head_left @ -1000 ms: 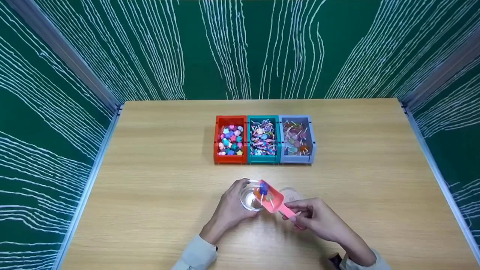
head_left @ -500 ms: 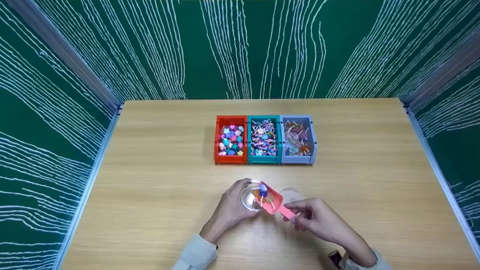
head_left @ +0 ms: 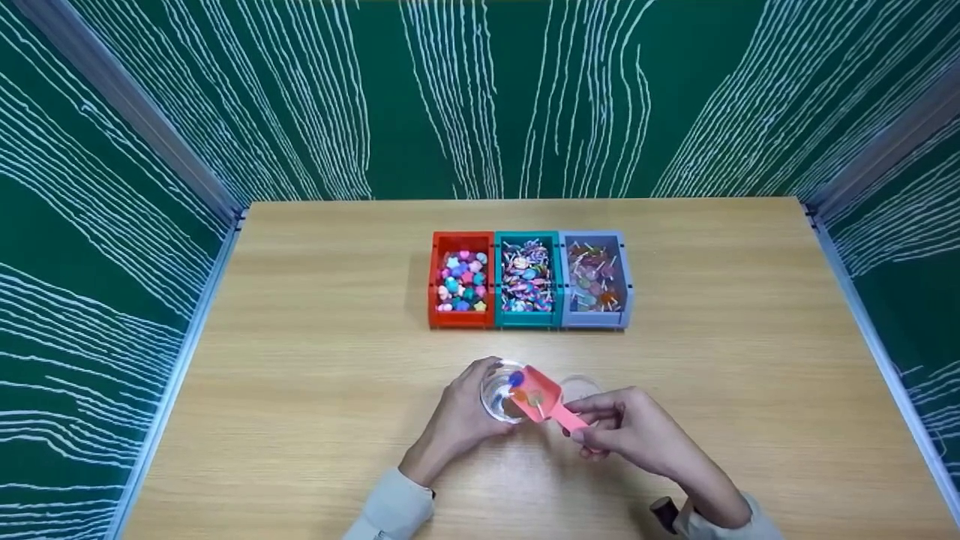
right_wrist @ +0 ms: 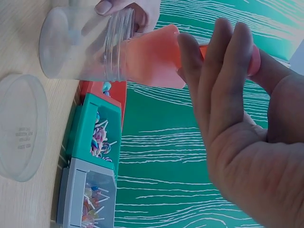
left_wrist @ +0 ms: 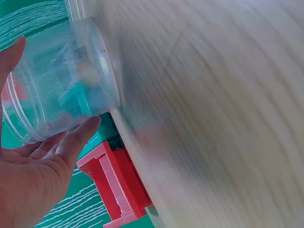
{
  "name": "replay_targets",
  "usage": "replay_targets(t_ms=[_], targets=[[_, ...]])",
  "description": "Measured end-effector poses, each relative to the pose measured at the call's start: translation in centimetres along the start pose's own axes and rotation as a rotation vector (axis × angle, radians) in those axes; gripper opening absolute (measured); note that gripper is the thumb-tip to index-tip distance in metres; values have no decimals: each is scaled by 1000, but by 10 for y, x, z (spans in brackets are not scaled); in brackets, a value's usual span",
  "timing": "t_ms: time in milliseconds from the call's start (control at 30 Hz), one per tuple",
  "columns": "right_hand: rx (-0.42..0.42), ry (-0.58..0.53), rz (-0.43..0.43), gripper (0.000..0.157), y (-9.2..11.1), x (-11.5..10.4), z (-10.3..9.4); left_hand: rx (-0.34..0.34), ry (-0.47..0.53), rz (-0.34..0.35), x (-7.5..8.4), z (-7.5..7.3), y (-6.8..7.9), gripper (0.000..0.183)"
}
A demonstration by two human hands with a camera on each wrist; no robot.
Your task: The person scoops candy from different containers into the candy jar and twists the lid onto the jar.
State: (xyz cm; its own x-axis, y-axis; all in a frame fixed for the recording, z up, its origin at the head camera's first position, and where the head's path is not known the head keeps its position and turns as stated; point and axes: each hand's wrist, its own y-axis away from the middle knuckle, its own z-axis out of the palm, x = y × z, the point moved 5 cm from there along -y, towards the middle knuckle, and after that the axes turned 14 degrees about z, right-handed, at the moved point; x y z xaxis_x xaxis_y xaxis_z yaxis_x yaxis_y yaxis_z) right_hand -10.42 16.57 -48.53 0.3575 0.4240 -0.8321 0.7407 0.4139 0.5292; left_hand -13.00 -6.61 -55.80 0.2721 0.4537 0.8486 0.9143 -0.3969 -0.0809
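Observation:
My left hand (head_left: 466, 405) grips a clear plastic jar (left_wrist: 52, 80) that stands upright on the table, thumb and fingers around its side. My right hand (head_left: 637, 435) pinches the handle of a pink scoop (head_left: 541, 381), whose front lip rests over the jar's mouth. A blue lollipop (head_left: 516, 379) lies at the lip, above the jar opening. An orange lollipop (head_left: 519, 394) and a pale yellowish one (head_left: 535, 399) sit in the scoop, white sticks showing. In the right wrist view the scoop's underside hides its load.
Behind the jar stand three joined bins: a red bin (head_left: 461, 320) of colourful star and round pieces, a teal bin (head_left: 527, 320) of swirled lollipops, and a grey bin (head_left: 594, 320) of translucent lollipops. A clear round lid (right_wrist: 23, 128) lies on the table right of the jar.
The scoop has tilted at the jar's mouth, and the blue lollipop has slid leftward to its lip. My right hand has shifted slightly; my left hand has kept the jar in place.

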Motion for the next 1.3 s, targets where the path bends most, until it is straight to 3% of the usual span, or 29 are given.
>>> replay_targets(t_ms=[200, 667, 967, 1200, 1300], targets=[[-4, -38, -8, 40, 1, 1, 1, -1, 12, 17, -1, 1, -1, 88], [-8, -100, 74, 40, 2, 6, -3, 2, 13, 11, -3, 1, 0, 89], [-25, -140, 65, 41, 2, 2, -6, 8, 23, 9, -3, 0, 0, 90], [-9, -128, -9, 38, 5, -1, -8, 49, -21, 86, 1, -1, 0, 90], [16, -104, -10, 35, 4, -1, -9, 44, -19, 73, 1, -1, 0, 91]])
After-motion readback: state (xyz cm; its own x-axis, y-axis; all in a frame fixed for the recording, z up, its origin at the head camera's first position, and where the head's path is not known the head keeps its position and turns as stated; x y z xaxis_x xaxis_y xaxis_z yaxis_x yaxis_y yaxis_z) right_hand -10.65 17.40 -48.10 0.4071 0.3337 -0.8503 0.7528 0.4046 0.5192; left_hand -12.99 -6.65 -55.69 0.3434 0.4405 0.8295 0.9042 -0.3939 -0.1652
